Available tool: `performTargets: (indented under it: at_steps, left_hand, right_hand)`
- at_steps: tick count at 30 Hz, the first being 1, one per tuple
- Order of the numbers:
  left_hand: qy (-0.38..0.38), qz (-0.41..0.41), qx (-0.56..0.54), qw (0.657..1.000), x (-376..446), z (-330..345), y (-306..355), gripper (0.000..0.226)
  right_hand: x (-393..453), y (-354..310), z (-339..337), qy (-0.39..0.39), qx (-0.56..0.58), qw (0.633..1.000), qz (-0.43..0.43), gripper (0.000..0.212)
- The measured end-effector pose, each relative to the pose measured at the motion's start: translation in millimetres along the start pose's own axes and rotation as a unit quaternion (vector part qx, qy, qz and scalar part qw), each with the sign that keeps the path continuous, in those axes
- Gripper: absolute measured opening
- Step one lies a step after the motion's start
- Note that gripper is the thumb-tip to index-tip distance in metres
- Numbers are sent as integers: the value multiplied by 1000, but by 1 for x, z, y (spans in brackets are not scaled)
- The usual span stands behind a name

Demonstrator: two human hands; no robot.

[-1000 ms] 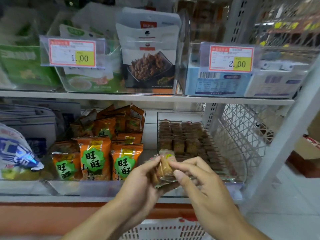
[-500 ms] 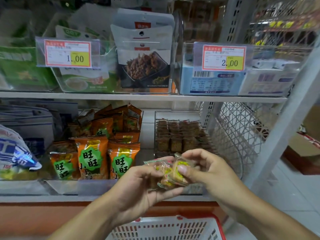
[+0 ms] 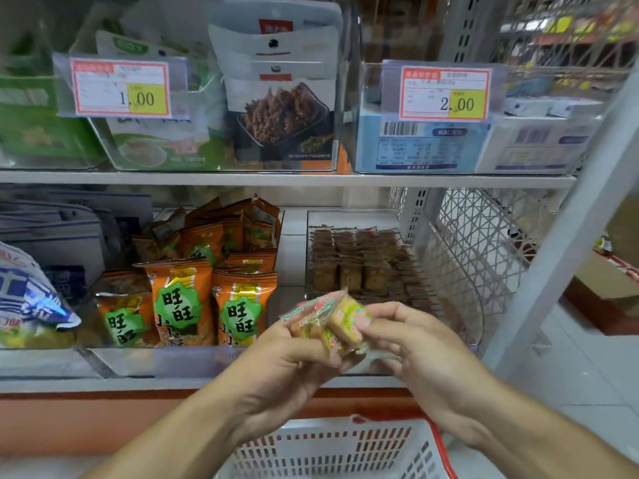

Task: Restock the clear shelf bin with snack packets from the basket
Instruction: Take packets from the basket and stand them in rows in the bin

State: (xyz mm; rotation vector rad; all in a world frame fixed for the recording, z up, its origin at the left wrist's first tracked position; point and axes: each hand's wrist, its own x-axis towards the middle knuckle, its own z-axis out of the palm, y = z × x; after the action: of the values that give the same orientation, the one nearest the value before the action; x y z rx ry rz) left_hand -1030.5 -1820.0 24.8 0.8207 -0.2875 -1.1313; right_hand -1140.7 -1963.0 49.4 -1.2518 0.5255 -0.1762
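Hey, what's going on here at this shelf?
A person is restocking a shop shelf. Both hands, left hand and right hand, hold a small bunch of snack packets in front of the clear bin, which already holds rows of brown packets. The white basket sits below. The packets are not yet in the bin.

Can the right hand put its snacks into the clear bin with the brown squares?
Probably yes. The right hand holds the snack packets just in front of the clear bin, whose top looks open, and nothing stands between them.
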Motion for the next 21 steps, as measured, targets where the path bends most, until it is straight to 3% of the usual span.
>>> performTargets:
  at_steps: [4, 8, 10, 12, 14, 18, 21]
  left_hand:
    - [2, -12, 25, 1000, -5, 4, -1, 68]
    - [33, -53, 70, 996, -9, 5, 1, 75]
    - [17, -86, 136, 987, -12, 7, 1, 61]
    - [-33, -123, 210, 969, -15, 9, 3, 42]
    - [-84, -156, 248, 952, -17, 11, 4, 34]
    - [-120, -182, 253, 943, -14, 9, 2, 27]
    - [-135, -166, 232, 949, -10, 9, 1, 47]
  right_hand:
    - [0, 7, 0, 38, -196, 977, -71, 17]
    - [-1, 4, -12, 47, -415, 883, -212, 45]
    - [2, -2, -20, -30, -463, 855, -232, 62]
    - [4, -6, -26, -129, -505, 830, -200, 78]
    - [5, -7, -30, -194, -511, 820, -168, 81]
    - [4, -14, -30, -219, -519, 808, -172, 74]
    - [2, -20, -32, -234, -517, 806, -170, 67]
